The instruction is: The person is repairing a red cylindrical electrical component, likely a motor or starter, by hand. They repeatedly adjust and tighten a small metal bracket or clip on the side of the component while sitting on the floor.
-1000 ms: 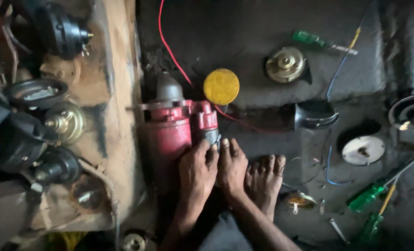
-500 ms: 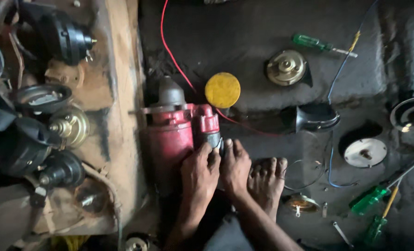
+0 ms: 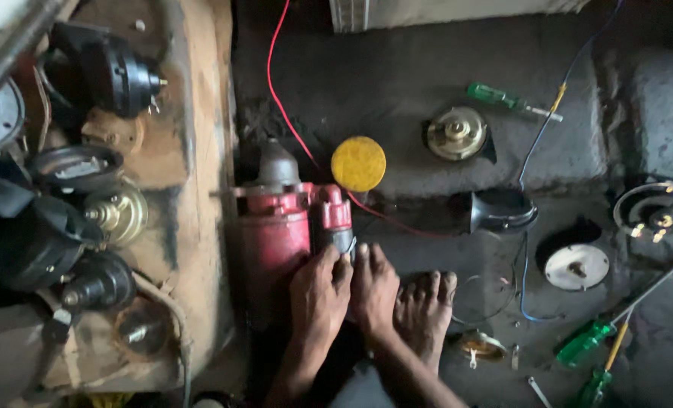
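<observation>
Both hands stay almost where they were, pressed together on the red cylindrical metal motor (image 3: 276, 234) lying on the dark floor (image 3: 427, 83) (beside a bare foot (image 3: 425, 311)). Left hand (image 3: 319, 296) and right hand (image 3: 374, 291) curl their fingers around its small red side cylinder (image 3: 335, 219), near a round yellow cap (image 3: 358, 163).

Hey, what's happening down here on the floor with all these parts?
A person sits on a grimy floor with both hands on a red motor unit. The left hand and the right hand press side by side against the small cylinder on its side, next to the person's bare foot. A red wire runs away from the motor past a yellow disc. Green-handled screwdrivers and round metal parts lie scattered about.
</observation>
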Demonstrator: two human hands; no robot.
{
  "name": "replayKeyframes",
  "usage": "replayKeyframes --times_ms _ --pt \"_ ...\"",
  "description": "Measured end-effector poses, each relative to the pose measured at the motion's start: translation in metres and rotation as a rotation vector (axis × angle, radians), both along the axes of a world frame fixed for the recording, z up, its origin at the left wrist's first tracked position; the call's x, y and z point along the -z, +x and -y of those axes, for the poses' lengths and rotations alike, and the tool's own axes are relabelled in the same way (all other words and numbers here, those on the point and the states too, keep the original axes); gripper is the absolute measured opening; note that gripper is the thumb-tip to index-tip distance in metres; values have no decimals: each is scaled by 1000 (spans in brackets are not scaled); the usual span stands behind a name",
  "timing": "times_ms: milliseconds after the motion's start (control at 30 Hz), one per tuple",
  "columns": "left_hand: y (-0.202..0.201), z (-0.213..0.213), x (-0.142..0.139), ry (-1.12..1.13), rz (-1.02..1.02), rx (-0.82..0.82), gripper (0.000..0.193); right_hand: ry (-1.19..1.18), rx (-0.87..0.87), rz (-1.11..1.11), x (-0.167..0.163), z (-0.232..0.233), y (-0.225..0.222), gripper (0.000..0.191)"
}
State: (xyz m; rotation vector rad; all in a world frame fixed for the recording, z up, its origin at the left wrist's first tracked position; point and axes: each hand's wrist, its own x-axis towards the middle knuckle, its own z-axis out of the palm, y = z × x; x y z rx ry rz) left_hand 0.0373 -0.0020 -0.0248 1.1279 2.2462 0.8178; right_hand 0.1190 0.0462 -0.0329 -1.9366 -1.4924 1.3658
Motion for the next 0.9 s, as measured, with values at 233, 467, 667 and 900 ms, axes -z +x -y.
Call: replayKeyframes --times_ms 233,467,667,900 --pt "1 0 -2 9 9 -12 18 -7 14 46 3 -1 1 40" --pt "3 0 -4 42 -11 -21 15 -54 54 -54 -1 7 1 40" --pt "1 1 -3 12 -27 22 17 -65 30 46 3 -3 1 43" --pt "1 0 -4 -37 30 -16 20 26 -36 37 2 1 1 39"
